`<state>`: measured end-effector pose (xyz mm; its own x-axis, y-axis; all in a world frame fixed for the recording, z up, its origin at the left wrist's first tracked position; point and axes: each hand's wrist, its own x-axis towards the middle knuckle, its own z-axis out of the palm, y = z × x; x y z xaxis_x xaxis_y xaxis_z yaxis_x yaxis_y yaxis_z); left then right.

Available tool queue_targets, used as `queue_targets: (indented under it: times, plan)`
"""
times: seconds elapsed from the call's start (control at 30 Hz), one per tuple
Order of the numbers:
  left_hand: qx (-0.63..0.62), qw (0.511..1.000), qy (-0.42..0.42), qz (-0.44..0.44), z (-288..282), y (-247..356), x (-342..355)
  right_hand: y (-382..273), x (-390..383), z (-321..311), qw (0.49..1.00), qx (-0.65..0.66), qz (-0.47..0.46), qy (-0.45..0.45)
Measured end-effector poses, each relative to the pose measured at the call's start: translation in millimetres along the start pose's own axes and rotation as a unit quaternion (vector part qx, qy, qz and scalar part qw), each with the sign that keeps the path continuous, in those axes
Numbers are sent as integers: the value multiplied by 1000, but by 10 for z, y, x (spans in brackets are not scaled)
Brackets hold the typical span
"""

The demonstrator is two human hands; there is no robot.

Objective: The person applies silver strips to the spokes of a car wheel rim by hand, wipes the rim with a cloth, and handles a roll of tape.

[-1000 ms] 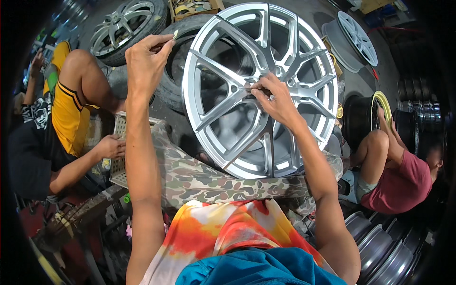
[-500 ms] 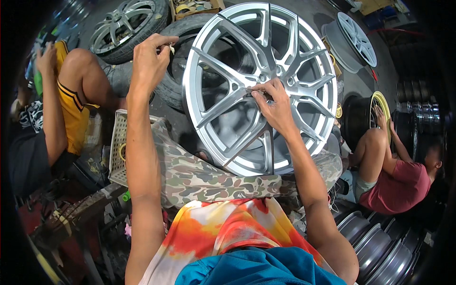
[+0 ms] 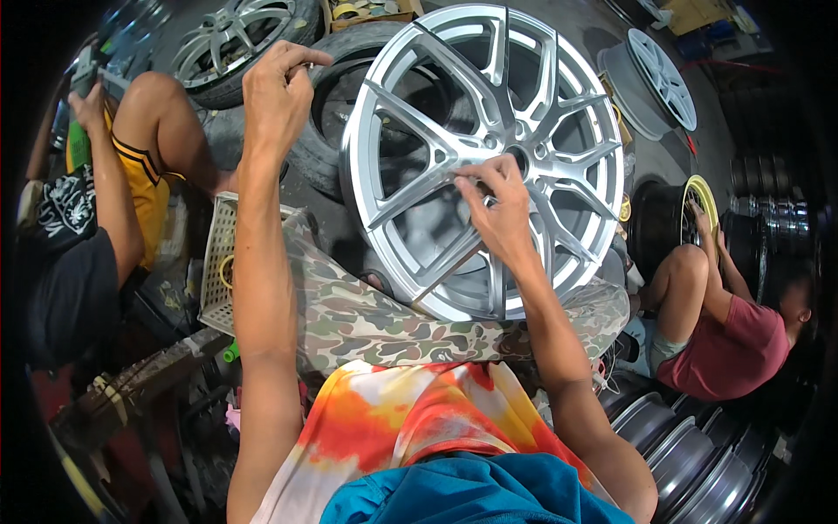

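A large silver multi-spoke alloy wheel rim (image 3: 397, 205) stands tilted before my camouflage-clad legs. My right hand (image 3: 502, 214) is over the rim, its thumb and forefinger pinched at a spoke just left of the centre hole. Whatever lies between those fingertips is too small to make out. Off the rim's left side, my left hand (image 3: 281, 100) is raised with its fingers curled in a pinch. Something tiny may be in it, but I cannot tell what.
Behind my left hand lie a bare tire (image 3: 319, 140) and a tired wheel (image 3: 231, 52). A plastic basket (image 3: 218, 262) stands by my left leg. Co-workers sit left and right, the right one at a black wheel with a yellow lip (image 3: 698, 196). Rims (image 3: 690, 454) lie lower right.
My left hand has risen slightly, and the pale scrap seen at its fingers no longer shows clearly. My right fingertips remain near the same spoke. The left co-worker's grey-and-green tool has come into view.
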<state>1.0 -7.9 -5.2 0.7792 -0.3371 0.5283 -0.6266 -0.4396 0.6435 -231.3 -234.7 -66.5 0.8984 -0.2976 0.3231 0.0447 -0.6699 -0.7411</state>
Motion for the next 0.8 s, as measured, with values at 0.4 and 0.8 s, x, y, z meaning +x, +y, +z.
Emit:
queue_targets:
  times: [0.4,0.8]
  plan:
    - [-73,993,88,-1,47,-51,17,-473,-311,314,997,51,51,-9]
    - [-79,993,84,12,34,-156,-5,-607,-456,430,999,6,51,-15]
